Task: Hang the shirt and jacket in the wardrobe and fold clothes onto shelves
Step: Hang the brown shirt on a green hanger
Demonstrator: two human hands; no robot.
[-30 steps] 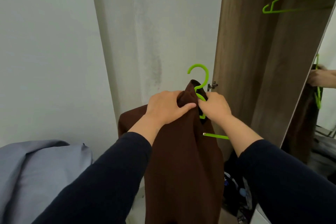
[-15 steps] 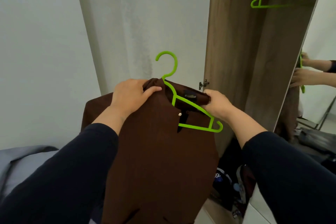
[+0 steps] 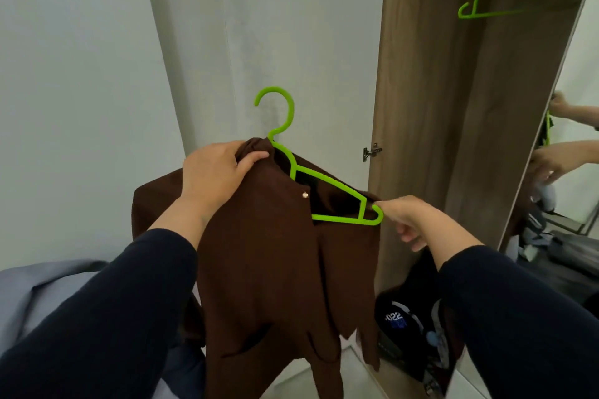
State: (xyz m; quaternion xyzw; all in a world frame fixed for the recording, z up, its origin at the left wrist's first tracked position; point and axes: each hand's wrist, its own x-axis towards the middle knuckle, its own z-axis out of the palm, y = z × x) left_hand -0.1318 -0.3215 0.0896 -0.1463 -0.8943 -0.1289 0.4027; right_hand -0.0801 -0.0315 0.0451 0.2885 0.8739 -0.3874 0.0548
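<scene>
A dark brown jacket (image 3: 265,253) hangs in front of me on a bright green hanger (image 3: 324,181), whose hook points up. My left hand (image 3: 217,172) grips the jacket's collar right beside the hook. My right hand (image 3: 411,217) pinches the jacket's shoulder at the hanger's right tip. The right half of the hanger lies bare over the open front. The wooden wardrobe (image 3: 431,91) stands open to the right, with a second green hanger (image 3: 496,0) on its rail near the top.
A grey-blue garment (image 3: 42,295) lies at lower left. Dark bags and clutter (image 3: 408,330) sit on the wardrobe floor. The mirrored door (image 3: 570,152) at the right edge reflects my arms. White walls fill the left and centre.
The jacket has opened out on the hanger, which turned to face me. My right hand slid from the neck out to the hanger's right tip. The left hand kept its hold.
</scene>
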